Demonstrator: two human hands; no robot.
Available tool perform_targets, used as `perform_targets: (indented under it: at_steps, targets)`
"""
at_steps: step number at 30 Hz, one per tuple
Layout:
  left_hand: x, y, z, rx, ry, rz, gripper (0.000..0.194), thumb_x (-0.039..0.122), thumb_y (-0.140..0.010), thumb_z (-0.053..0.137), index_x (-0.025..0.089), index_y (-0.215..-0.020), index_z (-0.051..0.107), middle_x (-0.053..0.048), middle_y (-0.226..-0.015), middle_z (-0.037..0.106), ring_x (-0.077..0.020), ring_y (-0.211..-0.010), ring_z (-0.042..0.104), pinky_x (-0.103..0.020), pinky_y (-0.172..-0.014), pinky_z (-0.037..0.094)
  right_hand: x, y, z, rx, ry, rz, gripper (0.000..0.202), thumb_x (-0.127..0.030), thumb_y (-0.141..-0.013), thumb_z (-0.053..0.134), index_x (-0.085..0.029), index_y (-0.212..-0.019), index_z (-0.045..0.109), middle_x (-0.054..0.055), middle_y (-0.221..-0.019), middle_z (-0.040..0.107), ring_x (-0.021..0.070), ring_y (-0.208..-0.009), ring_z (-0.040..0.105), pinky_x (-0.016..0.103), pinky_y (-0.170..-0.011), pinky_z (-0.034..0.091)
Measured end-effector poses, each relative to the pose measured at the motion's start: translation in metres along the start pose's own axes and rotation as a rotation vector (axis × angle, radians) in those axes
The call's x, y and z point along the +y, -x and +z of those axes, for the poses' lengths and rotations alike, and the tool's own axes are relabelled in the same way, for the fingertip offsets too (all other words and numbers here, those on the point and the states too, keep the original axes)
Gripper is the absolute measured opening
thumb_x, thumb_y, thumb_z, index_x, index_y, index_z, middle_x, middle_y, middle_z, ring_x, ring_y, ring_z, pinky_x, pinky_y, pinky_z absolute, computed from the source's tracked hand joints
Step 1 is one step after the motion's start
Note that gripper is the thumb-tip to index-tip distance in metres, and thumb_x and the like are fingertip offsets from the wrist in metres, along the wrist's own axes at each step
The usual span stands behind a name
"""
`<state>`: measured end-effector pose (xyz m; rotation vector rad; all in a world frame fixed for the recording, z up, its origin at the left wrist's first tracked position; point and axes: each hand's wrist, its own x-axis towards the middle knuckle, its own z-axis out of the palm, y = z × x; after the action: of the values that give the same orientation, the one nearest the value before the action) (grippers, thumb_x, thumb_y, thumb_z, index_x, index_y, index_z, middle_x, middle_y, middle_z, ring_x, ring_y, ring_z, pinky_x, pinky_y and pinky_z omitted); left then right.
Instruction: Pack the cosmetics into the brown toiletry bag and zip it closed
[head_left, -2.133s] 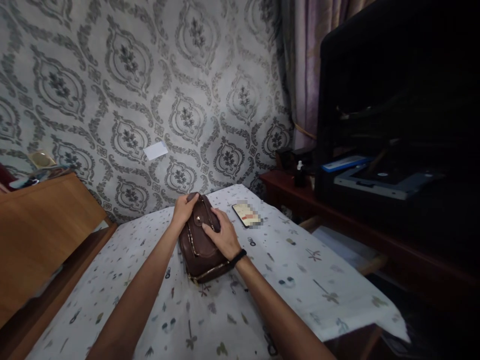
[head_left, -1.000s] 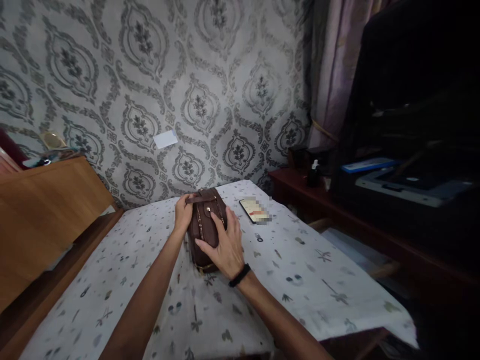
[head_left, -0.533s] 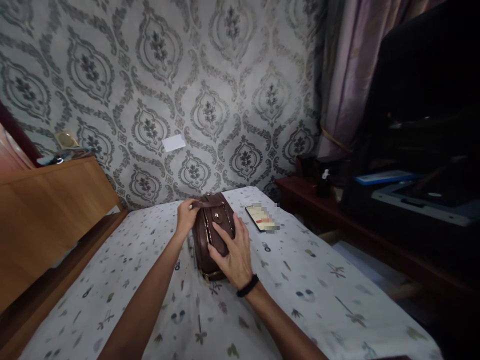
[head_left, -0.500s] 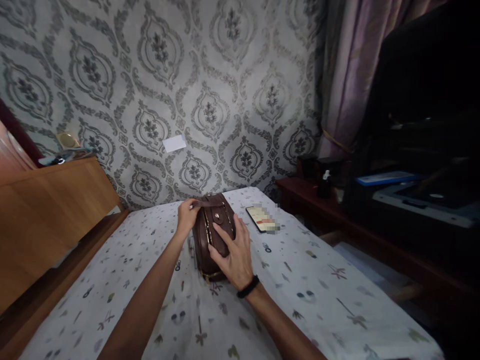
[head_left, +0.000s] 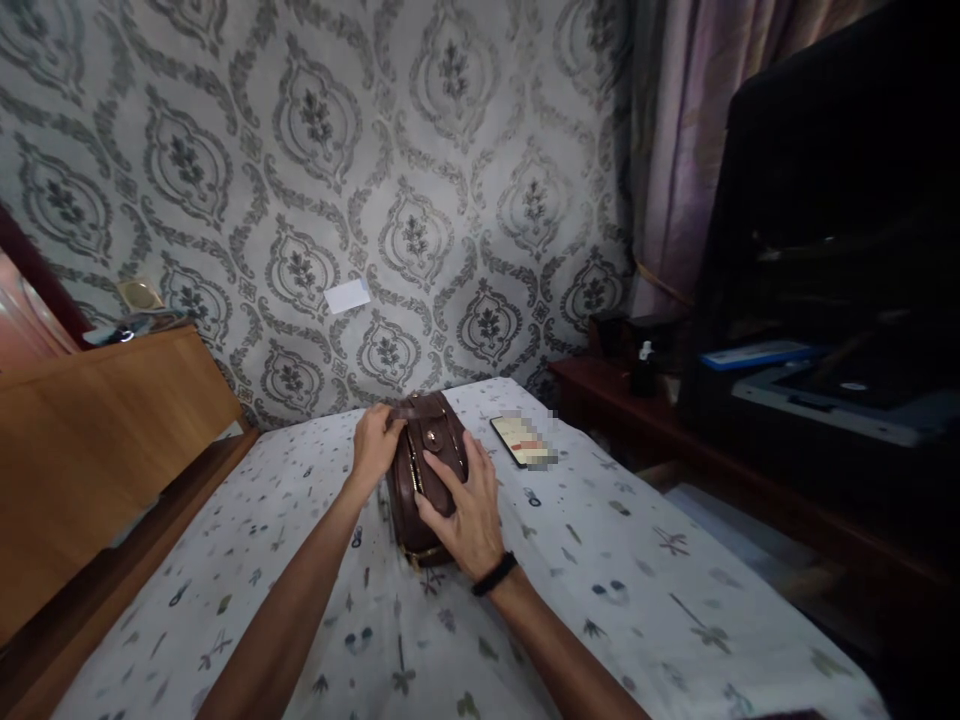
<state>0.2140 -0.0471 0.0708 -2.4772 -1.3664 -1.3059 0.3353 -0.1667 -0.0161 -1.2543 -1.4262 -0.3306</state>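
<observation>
A dark brown leather handbag (head_left: 437, 478) with gold-coloured zips and a small metal clasp lies on the patterned bed sheet (head_left: 300, 590). At its far left edge is my left hand (head_left: 373, 445), fingers pinched on the bag's strap (head_left: 416, 412). The fingertips are partly hidden there. My right hand (head_left: 474, 510), with a black band on the wrist, rests over the near right part of the bag. Its fingers are spread, and the thumb and index finger touch the leather near a zip.
A phone (head_left: 517, 440) with a lit, partly blurred screen lies right of the bag. On the left stands a wooden headboard (head_left: 112, 430). A dark red shelf (head_left: 592, 395) with a small dark bottle (head_left: 644, 372) is on the right. Behind the bed is a patterned wall (head_left: 450, 200).
My left hand has come down at the bag's far left edge, and the strap, raised before, now lies lower. My right hand has stayed in place on the bag.
</observation>
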Motion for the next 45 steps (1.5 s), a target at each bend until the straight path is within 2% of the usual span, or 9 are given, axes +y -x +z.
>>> perform_targets:
  at_steps: [6,9,13,18,30,35,39,42,45]
  targets:
    - [0.013,0.003,-0.015,-0.071,-0.046,0.050,0.012,0.020,-0.083,0.059,0.019,-0.071,0.062,-0.005,-0.079,0.064,-0.0224,-0.082,0.058,-0.033,-0.076,0.044,0.002,0.002,0.000,0.005,-0.029,-0.007,0.048,-0.042,-0.084,0.065,-0.031,-0.130,0.058,0.008,-0.160,0.017,0.0389,-0.143,0.025,0.062,-0.110,0.032]
    - [0.026,-0.005,-0.018,-0.135,-0.011,0.098,0.014,0.022,-0.083,0.061,0.020,-0.095,0.067,-0.005,-0.093,0.069,-0.0231,-0.090,0.061,-0.035,-0.082,0.046,0.005,0.004,-0.003,0.030,-0.139,0.046,0.042,-0.040,-0.091,0.055,-0.027,-0.131,0.056,0.010,-0.155,0.030,0.0326,-0.143,0.029,0.057,-0.113,0.031]
    - [0.041,-0.018,-0.008,-0.269,0.025,0.203,0.027,0.026,-0.079,0.067,0.022,-0.107,0.067,-0.005,-0.107,0.070,-0.0253,-0.104,0.060,-0.038,-0.094,0.044,0.012,0.005,-0.006,0.123,-0.339,0.219,0.034,-0.028,-0.099,0.036,-0.021,-0.125,0.057,0.012,-0.141,0.048,0.0226,-0.135,0.042,0.048,-0.113,0.035]
    - [0.040,-0.024,0.012,-0.372,0.104,0.189,0.030,0.023,-0.075,0.070,0.023,-0.105,0.069,-0.005,-0.103,0.070,-0.0242,-0.100,0.062,-0.036,-0.092,0.046,0.020,0.006,-0.002,0.158,-0.399,0.296,0.033,-0.032,-0.097,0.040,-0.020,-0.124,0.056,0.013,-0.132,0.055,0.0227,-0.129,0.048,0.046,-0.111,0.038]
    - [0.031,-0.025,0.012,-0.366,0.205,0.158,0.027,0.016,-0.077,0.064,0.022,-0.103,0.072,-0.007,-0.109,0.071,-0.0242,-0.102,0.064,-0.034,-0.092,0.047,0.023,0.005,0.000,0.158,-0.378,0.263,0.035,-0.032,-0.098,0.036,-0.020,-0.125,0.056,0.012,-0.127,0.059,0.0215,-0.124,0.052,0.043,-0.108,0.042]
    - [0.030,-0.032,0.009,-0.331,0.257,0.075,0.016,0.025,-0.081,0.059,0.019,-0.087,0.073,-0.003,-0.083,0.074,-0.0202,-0.079,0.065,-0.029,-0.073,0.048,0.025,0.005,-0.001,0.154,-0.386,0.249,0.035,-0.030,-0.097,0.038,-0.019,-0.124,0.058,0.012,-0.126,0.060,0.0221,-0.124,0.053,0.045,-0.108,0.042]
    - [0.032,-0.034,0.014,-0.281,0.298,0.018,0.020,0.033,-0.079,0.061,0.017,-0.069,0.068,0.002,-0.058,0.061,-0.0148,-0.058,0.054,-0.024,-0.055,0.039,0.028,0.007,0.002,0.127,-0.351,0.247,0.038,-0.027,-0.096,0.038,-0.023,-0.124,0.063,0.011,-0.130,0.058,0.0228,-0.124,0.052,0.046,-0.109,0.041]
    - [0.035,-0.031,0.019,-0.243,0.342,-0.009,0.023,0.032,-0.078,0.062,0.017,-0.061,0.063,0.004,-0.053,0.054,-0.0132,-0.055,0.050,-0.023,-0.053,0.037,0.030,0.009,0.004,0.106,-0.316,0.218,0.041,-0.024,-0.095,0.038,-0.024,-0.128,0.063,0.011,-0.133,0.056,0.0231,-0.125,0.052,0.046,-0.109,0.042]
    - [0.036,-0.028,0.021,-0.234,0.398,-0.023,0.020,0.032,-0.078,0.062,0.017,-0.065,0.066,0.002,-0.060,0.060,-0.0151,-0.062,0.056,-0.025,-0.059,0.043,0.032,0.011,0.005,0.099,-0.298,0.202,0.044,-0.022,-0.095,0.038,-0.025,-0.132,0.061,0.010,-0.135,0.055,0.0226,-0.127,0.051,0.045,-0.109,0.043]
